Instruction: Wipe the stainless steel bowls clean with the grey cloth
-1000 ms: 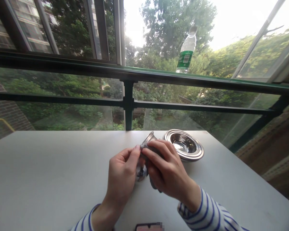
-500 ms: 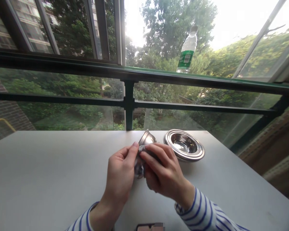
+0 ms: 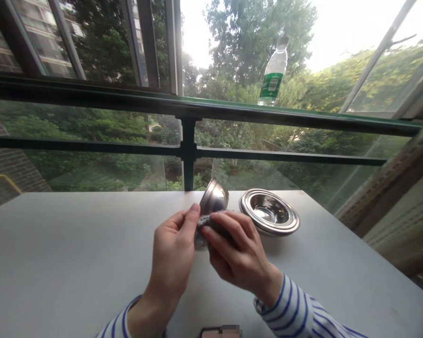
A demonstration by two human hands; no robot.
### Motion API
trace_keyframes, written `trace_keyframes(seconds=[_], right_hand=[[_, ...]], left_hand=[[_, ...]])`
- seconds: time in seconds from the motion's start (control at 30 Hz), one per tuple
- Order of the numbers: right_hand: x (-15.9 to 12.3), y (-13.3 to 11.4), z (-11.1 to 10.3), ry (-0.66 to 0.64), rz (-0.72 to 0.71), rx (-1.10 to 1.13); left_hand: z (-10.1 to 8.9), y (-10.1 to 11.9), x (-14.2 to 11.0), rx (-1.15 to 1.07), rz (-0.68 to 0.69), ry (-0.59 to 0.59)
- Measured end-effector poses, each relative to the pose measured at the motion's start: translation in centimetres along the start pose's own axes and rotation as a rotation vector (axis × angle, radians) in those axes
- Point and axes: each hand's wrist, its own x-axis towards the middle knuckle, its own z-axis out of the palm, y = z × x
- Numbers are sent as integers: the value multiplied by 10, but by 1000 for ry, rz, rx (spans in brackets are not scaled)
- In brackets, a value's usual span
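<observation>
A small steel bowl (image 3: 214, 198) is held tilted on its edge above the grey table (image 3: 63, 253), its outside facing me. My left hand (image 3: 172, 256) grips it from the left, thumb up against its rim. My right hand (image 3: 234, 251) presses a dark grey cloth (image 3: 207, 220) against the bowl's lower side, fingers curled round the cloth. A second steel bowl (image 3: 270, 217) sits upright on the table just right of my hands, apart from them.
A dark railing (image 3: 188, 152) with glass panels runs along the table's far edge. A plastic water bottle (image 3: 274, 72) with a green label stands on the top rail. A phone (image 3: 220, 331) lies at the near table edge.
The small bowl has been turned and raised, so more of its rounded outside shows above my fingers. Both hands have shifted slightly left and nearer with the cloth.
</observation>
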Motion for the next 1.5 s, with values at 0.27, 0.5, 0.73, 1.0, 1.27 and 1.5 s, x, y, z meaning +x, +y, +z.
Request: trace_keyframes(seconds=[0.27, 0.5, 0.73, 1.0, 1.27, 1.5], right_hand=[[-3, -1, 2, 11, 12, -24], [-9, -7, 8, 92, -82, -89], [-7, 6, 5, 76, 15, -50], [-8, 2, 5, 67, 233, 55], [2, 14, -3, 82, 401, 57], [1, 6, -4, 23, 95, 6]], left_hand=[[6, 6, -3, -137, -91, -21], [5, 9, -5, -82, -71, -145], [6, 5, -5, -28, -94, -174], [5, 3, -6, -7, -91, -200], [1, -2, -4, 28, -125, -226], [-2, -4, -1, 56, -67, -169]])
